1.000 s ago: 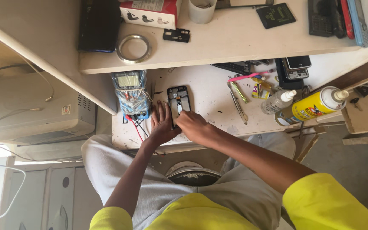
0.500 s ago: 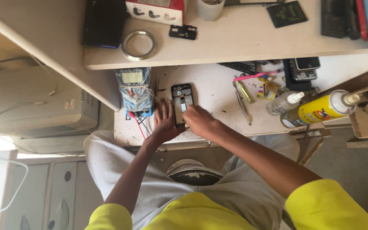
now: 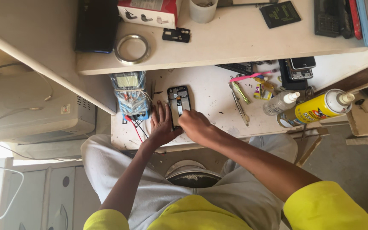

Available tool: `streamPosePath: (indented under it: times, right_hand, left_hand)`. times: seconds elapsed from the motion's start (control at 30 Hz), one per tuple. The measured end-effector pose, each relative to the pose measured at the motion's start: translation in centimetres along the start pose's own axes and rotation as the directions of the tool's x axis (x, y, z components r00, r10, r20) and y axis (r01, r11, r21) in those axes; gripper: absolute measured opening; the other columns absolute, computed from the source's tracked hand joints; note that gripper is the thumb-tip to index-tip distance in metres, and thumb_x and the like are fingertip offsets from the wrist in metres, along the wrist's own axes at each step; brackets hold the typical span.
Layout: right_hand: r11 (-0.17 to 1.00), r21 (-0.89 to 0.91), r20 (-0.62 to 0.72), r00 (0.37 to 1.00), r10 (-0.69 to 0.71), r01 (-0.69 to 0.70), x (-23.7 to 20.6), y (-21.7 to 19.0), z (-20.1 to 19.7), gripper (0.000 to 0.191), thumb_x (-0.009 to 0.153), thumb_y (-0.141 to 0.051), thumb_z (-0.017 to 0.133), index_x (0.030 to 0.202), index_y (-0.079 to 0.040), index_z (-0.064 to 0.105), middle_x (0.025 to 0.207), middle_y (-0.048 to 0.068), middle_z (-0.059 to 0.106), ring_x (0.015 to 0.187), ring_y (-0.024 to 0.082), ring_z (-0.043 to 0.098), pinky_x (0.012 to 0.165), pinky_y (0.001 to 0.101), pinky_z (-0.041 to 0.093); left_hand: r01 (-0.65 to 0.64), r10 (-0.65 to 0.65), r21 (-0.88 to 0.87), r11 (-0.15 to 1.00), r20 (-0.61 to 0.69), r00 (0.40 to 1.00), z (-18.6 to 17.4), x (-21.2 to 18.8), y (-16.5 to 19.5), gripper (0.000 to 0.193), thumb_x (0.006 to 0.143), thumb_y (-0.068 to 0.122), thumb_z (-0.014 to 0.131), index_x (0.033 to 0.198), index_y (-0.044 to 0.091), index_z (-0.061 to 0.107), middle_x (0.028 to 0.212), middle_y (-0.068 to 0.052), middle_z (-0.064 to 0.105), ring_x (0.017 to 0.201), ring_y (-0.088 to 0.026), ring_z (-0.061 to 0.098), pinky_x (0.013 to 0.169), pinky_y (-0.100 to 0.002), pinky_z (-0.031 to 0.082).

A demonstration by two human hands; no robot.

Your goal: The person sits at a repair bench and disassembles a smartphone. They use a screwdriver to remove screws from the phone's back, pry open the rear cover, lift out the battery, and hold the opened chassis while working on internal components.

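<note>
An opened phone (image 3: 179, 100) lies on the white bench with its back removed and the inner parts showing. My left hand (image 3: 160, 125) rests flat beside its left edge, fingers touching the phone's lower side. My right hand (image 3: 194, 123) sits over the phone's lower end, fingers curled and pressing on its inside; whether it holds a small tool is hidden. A blue multimeter (image 3: 129, 94) wrapped in clear plastic, with red and black leads, stands just left of my left hand.
Tweezers (image 3: 239, 106) and small tools lie right of the phone, then a clear bottle (image 3: 281, 102) and a yellow spray can (image 3: 316, 110). The upper shelf (image 3: 235, 42) carries a metal ring (image 3: 132, 48), a red-and-white box, a cup and phone parts.
Both hands stay on the opened phone; my right hand has shifted slightly over its lower end. The view has drifted a little.
</note>
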State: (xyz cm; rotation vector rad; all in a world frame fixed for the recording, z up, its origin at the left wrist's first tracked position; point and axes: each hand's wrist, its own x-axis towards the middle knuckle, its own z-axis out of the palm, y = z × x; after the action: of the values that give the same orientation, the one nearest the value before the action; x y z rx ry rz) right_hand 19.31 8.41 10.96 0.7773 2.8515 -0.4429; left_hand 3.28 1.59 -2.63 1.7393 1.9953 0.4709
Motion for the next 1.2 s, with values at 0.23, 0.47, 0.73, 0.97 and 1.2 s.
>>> streamPosePath:
  times: [0.23,0.47,0.73,0.97,1.2]
  right_hand:
    - [0.999,0.033,0.043,0.998,-0.035,0.033,-0.4,0.3,-0.1,0.011,0.081,0.008,0.065,0.090,0.006,0.071,0.103,0.028,0.067,0.096,0.041,0.070,0.082,0.0446,0.059]
    - [0.980,0.152,-0.138,0.984,-0.110,0.131,-0.5,0.2,0.5,0.011,0.076,0.013,0.063,0.084,0.008,0.068,0.096,0.030,0.066,0.091,0.044,0.068,0.080,0.0484,0.056]
    - [0.975,0.196,0.036,0.994,0.102,-0.107,0.3,-0.8,-0.6,0.013,0.079,0.007,0.070,0.090,0.012,0.070,0.098,0.033,0.068,0.090,0.044,0.072,0.073,0.0450,0.061]
    - [0.993,0.079,-0.033,0.996,-0.081,0.084,0.2,-0.7,0.7,0.014,0.075,0.013,0.064,0.086,0.010,0.072,0.092,0.032,0.069,0.088,0.044,0.072,0.075,0.0468,0.059]
    - [0.994,0.087,-0.017,0.998,-0.066,0.067,0.7,-0.4,1.1,0.016,0.069,0.009,0.069,0.085,0.010,0.073,0.092,0.033,0.068,0.091,0.046,0.071,0.081,0.0470,0.059]
  left_hand:
    - [0.049,-0.048,-0.016,0.999,0.033,0.998,0.0,0.0,0.2,0.136,0.074,0.067,0.079,0.161,0.002,-0.002,0.167,-0.030,-0.015,0.151,-0.057,-0.013,0.120,-0.067,0.010]
    - [0.087,-0.085,-0.022,0.996,0.091,0.992,-0.5,0.2,0.5,0.134,0.074,0.064,0.079,0.162,0.004,-0.002,0.167,-0.028,-0.015,0.151,-0.056,-0.012,0.121,-0.066,0.010]
    - [-0.003,0.003,-0.022,1.000,0.012,1.000,0.2,0.0,-0.4,0.132,0.075,0.057,0.081,0.162,0.001,-0.001,0.166,-0.031,-0.015,0.151,-0.059,-0.013,0.121,-0.065,0.009]
    - [0.033,-0.033,0.022,0.999,0.018,0.999,-0.3,0.0,0.2,0.132,0.075,0.059,0.081,0.162,0.002,-0.001,0.167,-0.030,-0.014,0.151,-0.057,-0.012,0.122,-0.065,0.009]
    - [-0.007,0.007,-0.030,1.000,-0.006,1.000,-0.5,-0.1,0.3,0.131,0.075,0.058,0.081,0.161,-0.001,0.001,0.167,-0.032,-0.009,0.153,-0.056,-0.009,0.120,-0.067,0.011]
